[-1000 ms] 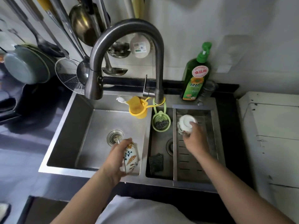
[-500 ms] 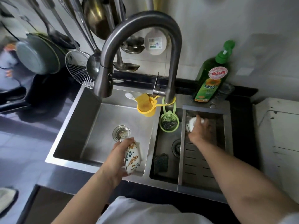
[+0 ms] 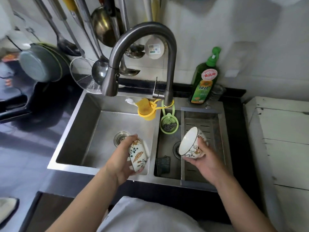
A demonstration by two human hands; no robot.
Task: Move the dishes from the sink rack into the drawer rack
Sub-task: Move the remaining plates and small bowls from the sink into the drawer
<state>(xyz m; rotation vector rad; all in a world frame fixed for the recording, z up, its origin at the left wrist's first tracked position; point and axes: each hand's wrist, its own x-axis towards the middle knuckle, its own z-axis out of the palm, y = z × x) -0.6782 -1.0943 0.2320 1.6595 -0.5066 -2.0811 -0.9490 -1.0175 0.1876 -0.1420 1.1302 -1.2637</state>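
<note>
Head view: a bowl in each hand above the sink
Left hand (image 3: 120, 158) grips a patterned bowl (image 3: 138, 154), right hand (image 3: 204, 160) cups another bowl (image 3: 190, 143) over the rack (image 3: 215, 134); wet glaze could slip through curled fingers

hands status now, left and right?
Left hand: grips a floral bowl over the left basin.
Right hand: holds a second floral bowl, tilted, above the sink rack.
</note>
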